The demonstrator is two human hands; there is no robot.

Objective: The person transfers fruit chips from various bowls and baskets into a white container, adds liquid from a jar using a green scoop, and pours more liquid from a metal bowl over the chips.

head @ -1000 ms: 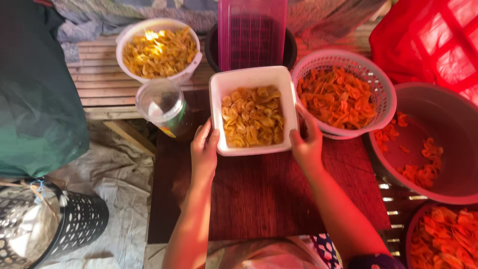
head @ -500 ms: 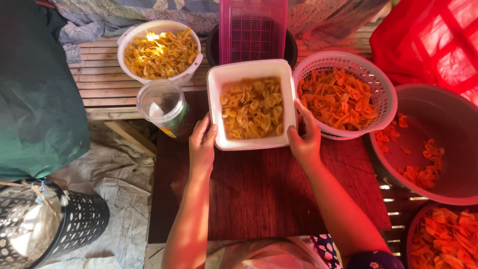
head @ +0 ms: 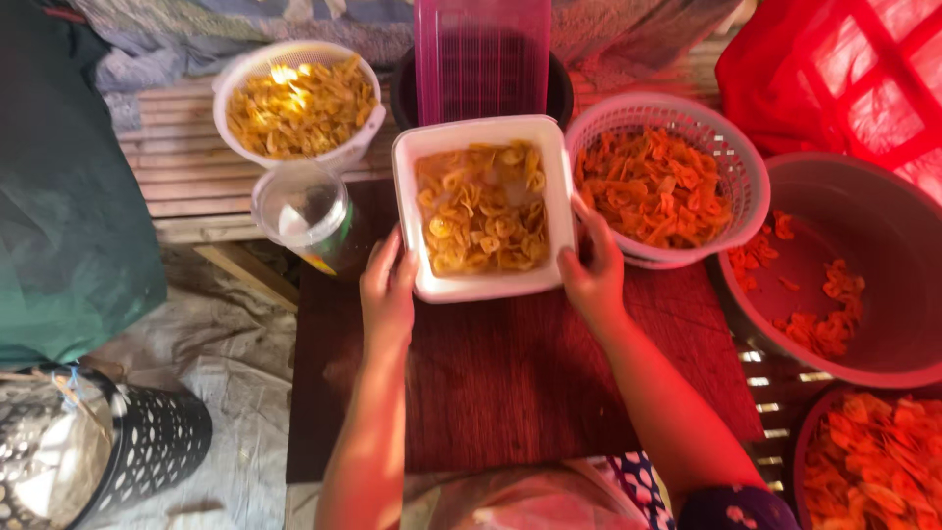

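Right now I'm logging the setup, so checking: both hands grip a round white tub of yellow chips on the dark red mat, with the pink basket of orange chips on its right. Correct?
Not quite: the white tub is square with rounded corners, not round, as the head view shows. The rest holds: the left hand and right hand grip its sides on the dark red mat, and the pink basket of orange chips sits to its right.

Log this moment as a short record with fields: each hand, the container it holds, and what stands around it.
left hand: grips the left edge of the white square tub
right hand: grips the tub's right edge
tub contents: yellow chips
surface: dark red mat
right of tub: pink basket of orange chips
left of tub: clear plastic cup
behind tub: upright pink crate
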